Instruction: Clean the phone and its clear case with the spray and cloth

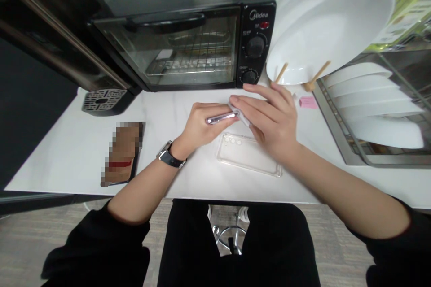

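Note:
My left hand point(205, 123), with a watch on its wrist, is wrapped round a slim phone point(220, 119) seen edge-on above the counter. At the phone's right end my right hand point(269, 119) pinches a small white cloth or tissue point(243, 118) against it. Below both hands, a clear phone case point(249, 154) lies flat on the white counter, its right part partly under my right forearm. Another phone point(121, 154), its screen blurred out, rests to the left of my watch.
Behind the hands stands a black toaster oven point(168, 49). White plates point(330, 31) lean at the back right, near a pink slip point(308, 102). A dish rack point(336, 121) holds white bowls at the right. A black drip tray point(104, 101) is at the left.

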A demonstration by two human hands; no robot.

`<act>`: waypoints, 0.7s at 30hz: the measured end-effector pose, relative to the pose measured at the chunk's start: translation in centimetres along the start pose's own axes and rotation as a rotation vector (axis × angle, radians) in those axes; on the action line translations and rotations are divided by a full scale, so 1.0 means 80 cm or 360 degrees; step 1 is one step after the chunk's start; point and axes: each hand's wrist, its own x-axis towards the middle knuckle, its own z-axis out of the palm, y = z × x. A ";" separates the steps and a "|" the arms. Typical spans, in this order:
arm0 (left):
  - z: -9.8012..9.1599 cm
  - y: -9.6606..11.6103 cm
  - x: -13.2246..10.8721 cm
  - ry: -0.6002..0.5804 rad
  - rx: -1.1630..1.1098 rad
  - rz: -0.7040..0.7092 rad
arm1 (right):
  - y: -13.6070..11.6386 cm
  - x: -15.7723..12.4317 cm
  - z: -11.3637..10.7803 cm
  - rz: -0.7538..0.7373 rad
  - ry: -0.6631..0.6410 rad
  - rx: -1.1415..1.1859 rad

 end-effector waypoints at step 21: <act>0.017 -0.018 -0.023 0.0042 0.0412 -0.0029 | -0.029 0.000 0.010 -0.0214 -0.0529 0.0176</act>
